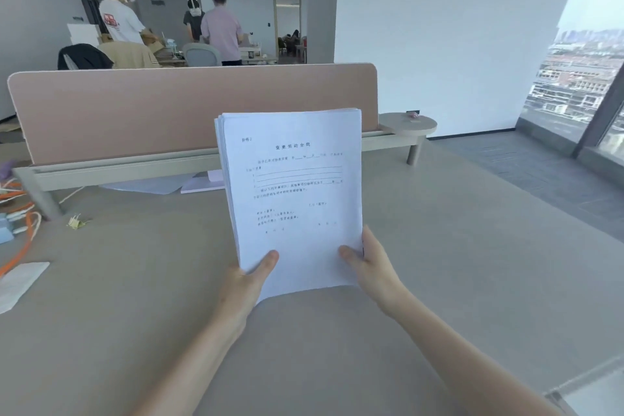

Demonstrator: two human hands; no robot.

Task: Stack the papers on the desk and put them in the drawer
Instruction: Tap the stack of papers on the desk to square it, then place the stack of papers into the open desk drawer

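While upright, papers gripped by left hand, right hand, thumbs in front

Bright daylight floods in from the tall glass window far right of the hands, washing it out; the grey matte tabletop shows soft shadows, straight edges bow outward, distant figures blur

Place: open-plan office.
Furniture: grey desk with pink divider; swivel chair beyond.
Paperwork: printed forms.
Outlook: high window over city buildings.
People: three standing at far desks.
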